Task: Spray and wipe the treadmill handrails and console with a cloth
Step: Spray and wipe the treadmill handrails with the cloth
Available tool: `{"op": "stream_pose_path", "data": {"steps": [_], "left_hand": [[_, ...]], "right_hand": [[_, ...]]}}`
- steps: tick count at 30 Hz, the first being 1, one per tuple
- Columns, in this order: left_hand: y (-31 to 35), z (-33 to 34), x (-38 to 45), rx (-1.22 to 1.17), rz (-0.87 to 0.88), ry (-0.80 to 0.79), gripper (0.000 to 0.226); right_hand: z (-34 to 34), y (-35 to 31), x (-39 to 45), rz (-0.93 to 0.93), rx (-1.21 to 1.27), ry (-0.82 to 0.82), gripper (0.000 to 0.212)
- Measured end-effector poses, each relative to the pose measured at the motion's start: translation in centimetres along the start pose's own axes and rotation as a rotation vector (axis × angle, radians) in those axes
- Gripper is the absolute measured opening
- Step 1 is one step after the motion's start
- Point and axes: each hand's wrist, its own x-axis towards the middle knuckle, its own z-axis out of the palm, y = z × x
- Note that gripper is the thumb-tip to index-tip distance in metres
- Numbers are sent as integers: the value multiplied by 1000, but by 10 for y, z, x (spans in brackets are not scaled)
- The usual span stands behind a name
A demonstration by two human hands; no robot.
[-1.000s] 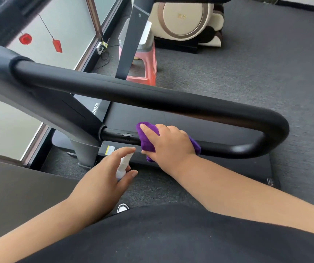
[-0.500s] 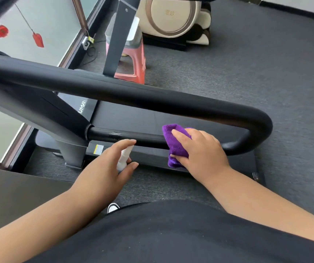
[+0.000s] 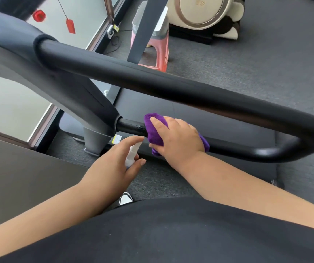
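Midway through wiping, the right hand [image 3: 179,137] wraps a purple cloth [image 3: 153,130] around the treadmill's lower handrail [image 3: 237,149]; the left hand [image 3: 114,164] grips a white spray bottle [image 3: 132,153], likely spraying next.

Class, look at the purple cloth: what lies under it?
The purple cloth wraps the thin lower handrail, pressed by the right hand. The covered stretch of rail cannot be seen.
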Motion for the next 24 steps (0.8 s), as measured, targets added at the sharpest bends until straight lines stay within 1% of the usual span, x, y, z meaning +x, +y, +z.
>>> {"op": "stream_pose_path", "data": {"steps": [2, 4, 7, 9, 11, 14, 19, 21, 24], "left_hand": [[-2, -5, 3, -2, 14, 3, 52], [-6, -11, 6, -7, 16, 0, 53], [-14, -19, 9, -1, 33, 3, 54], [-22, -25, 10, -1, 40, 2, 54], [-31, -32, 10, 0, 40, -5, 53], [-45, -41, 12, 10, 42, -13, 54], [-58, -55, 14, 8, 67, -15, 54], [-62, -59, 15, 14, 75, -21, 54], [-67, -63, 17, 32, 95, -23, 55]], "right_hand": [[-6, 9, -5, -17, 17, -37, 79], [-12, 20, -12, 13, 40, -55, 82], [-13, 31, -24, 78, 52, -23, 81], [-9, 29, -25, 96, 73, 6, 76], [-7, 19, -16, 101, 117, 33, 71], [-4, -14, 8, 70, 170, 52, 70], [4, -83, 58, 42, 79, -36, 75], [4, -88, 66, 52, 64, -59, 77], [0, -75, 59, 31, 40, -101, 79]]}}
